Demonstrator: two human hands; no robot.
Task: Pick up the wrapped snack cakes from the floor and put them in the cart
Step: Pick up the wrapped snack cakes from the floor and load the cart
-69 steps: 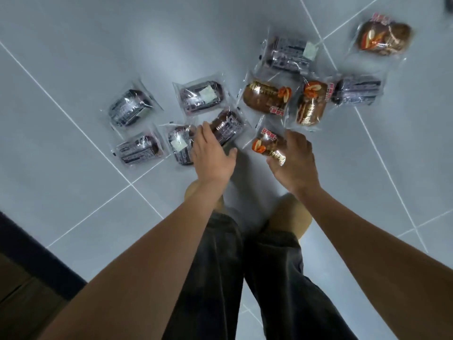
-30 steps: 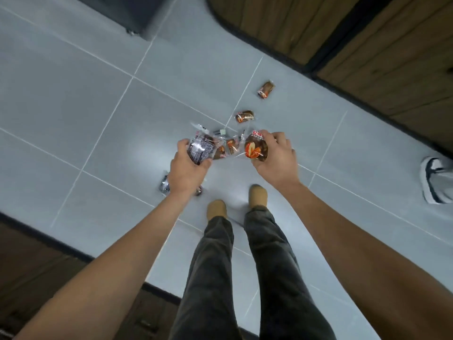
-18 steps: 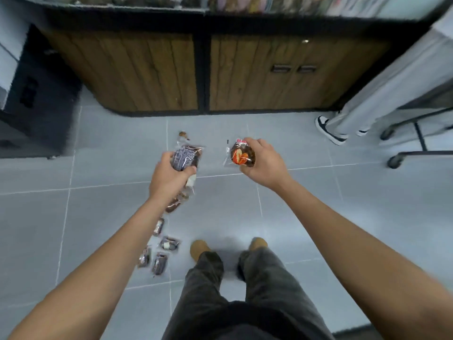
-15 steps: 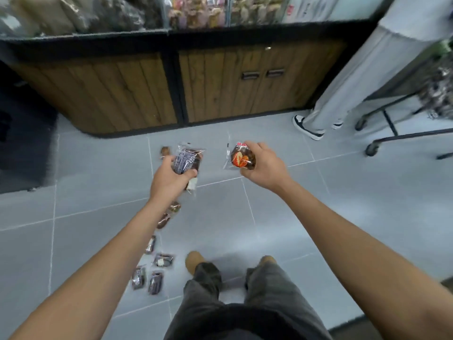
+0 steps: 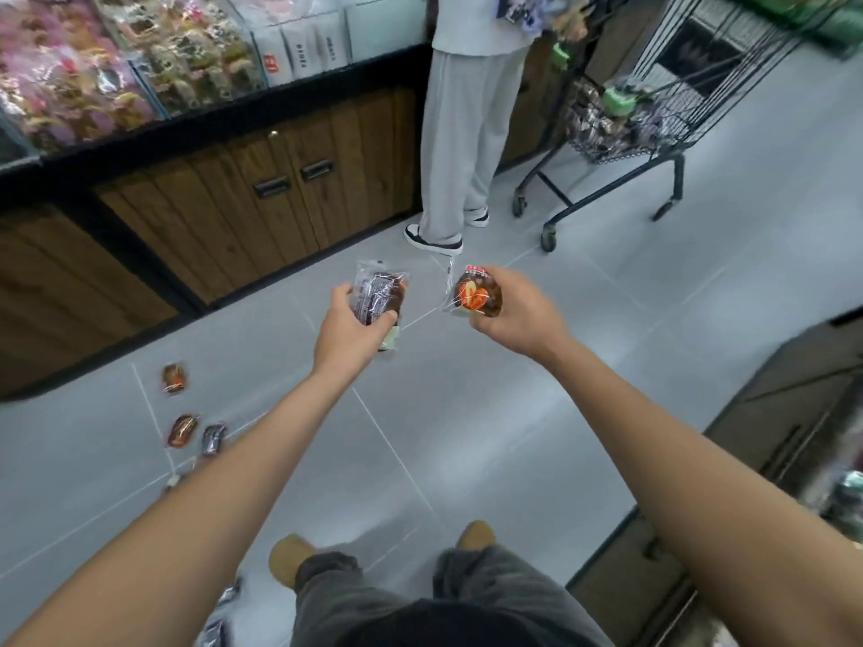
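My left hand (image 5: 349, 328) grips a dark purple wrapped snack cake (image 5: 377, 294), held up in front of me. My right hand (image 5: 516, 310) grips a brown cake in a clear wrapper with an orange label (image 5: 475, 294). The wire shopping cart (image 5: 647, 105) stands at the upper right, well beyond both hands, with packets inside. Several more wrapped cakes lie on the floor at the left (image 5: 184, 429), and others lie by my left foot at the bottom edge (image 5: 219, 618).
A person in light grey trousers (image 5: 460, 133) stands between the cart and a wooden cabinet counter (image 5: 261, 179) topped with clear snack bins. A dark shelf unit (image 5: 794, 413) lines the right side. Grey floor tiles (image 5: 467, 436) stretch toward the cart.
I have stood up from the floor with a cake in each hand, and my view has swung up and right. The cart and the standing person have come fully into view.
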